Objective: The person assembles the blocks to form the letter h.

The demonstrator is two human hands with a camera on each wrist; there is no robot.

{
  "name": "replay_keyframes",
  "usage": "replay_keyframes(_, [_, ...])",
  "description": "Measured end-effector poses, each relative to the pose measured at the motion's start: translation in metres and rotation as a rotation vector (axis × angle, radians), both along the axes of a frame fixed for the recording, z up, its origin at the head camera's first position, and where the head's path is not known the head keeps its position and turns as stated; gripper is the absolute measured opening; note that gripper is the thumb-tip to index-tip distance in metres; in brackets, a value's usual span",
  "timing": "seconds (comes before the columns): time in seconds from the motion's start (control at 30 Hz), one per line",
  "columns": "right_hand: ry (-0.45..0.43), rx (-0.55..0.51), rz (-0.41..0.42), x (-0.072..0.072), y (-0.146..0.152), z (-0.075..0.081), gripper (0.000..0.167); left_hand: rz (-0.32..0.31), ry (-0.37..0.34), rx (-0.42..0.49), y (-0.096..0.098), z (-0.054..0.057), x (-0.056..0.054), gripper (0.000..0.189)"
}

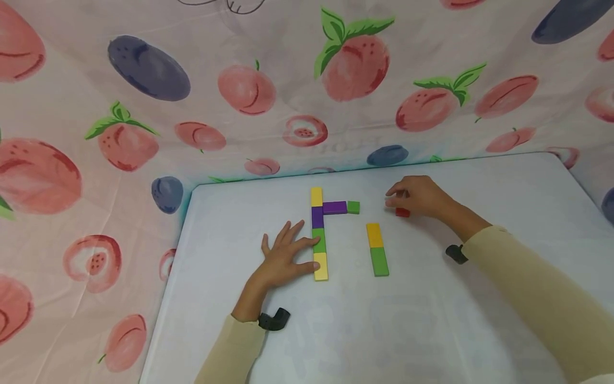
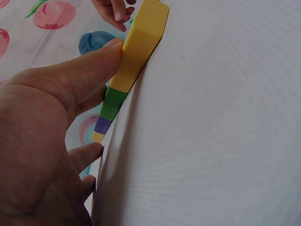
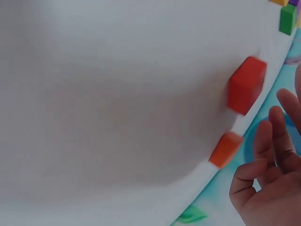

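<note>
A row of flat blocks runs away from the person: a near yellow block [image 1: 321, 271], a green block [image 1: 318, 242], a purple block [image 1: 317, 217] and a far yellow block [image 1: 316, 196]. My left hand [image 1: 283, 258] lies left of this row, fingers spread. Its thumb [image 2: 101, 59] touches the near yellow block's side, and the index finger reaches the green one. Out to the right, my right hand [image 1: 416, 197] hovers with loosely bent fingers above a red block [image 3: 247, 84]. An orange block [image 3: 226, 149] sits beside it, hidden by the hand in the head view.
A second purple block [image 1: 334, 208] juts right from the row, with a small green block [image 1: 353, 207] at its end. Between the hands lie an orange-yellow block [image 1: 374, 235] and another green block [image 1: 379, 262], end to end. Fruit-print cloth [image 1: 268, 138] borders the white table [image 1: 336, 330].
</note>
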State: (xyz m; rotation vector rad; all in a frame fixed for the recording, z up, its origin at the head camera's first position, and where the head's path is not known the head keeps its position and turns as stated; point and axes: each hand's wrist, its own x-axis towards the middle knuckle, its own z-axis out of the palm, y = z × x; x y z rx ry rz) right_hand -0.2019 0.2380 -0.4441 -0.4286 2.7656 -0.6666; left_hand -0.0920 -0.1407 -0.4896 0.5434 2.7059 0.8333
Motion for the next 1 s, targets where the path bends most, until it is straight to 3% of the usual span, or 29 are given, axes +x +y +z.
replay_keyframes(0.23, [0.067,0.016,0.061,0.009,0.022,0.000,0.031,-0.002,-0.001,-0.007,0.001,0.001,-0.001,0.060])
replay_keyframes(0.7, [-0.013,0.024,0.018,0.012,0.035,-0.008,0.036,0.000,-0.003,-0.005,0.000,0.000,-0.001,0.060])
replay_keyframes(1.0, [0.005,0.001,0.028,0.015,0.034,-0.009,0.032,0.000,0.007,0.006,0.000,-0.001,0.000,0.060])
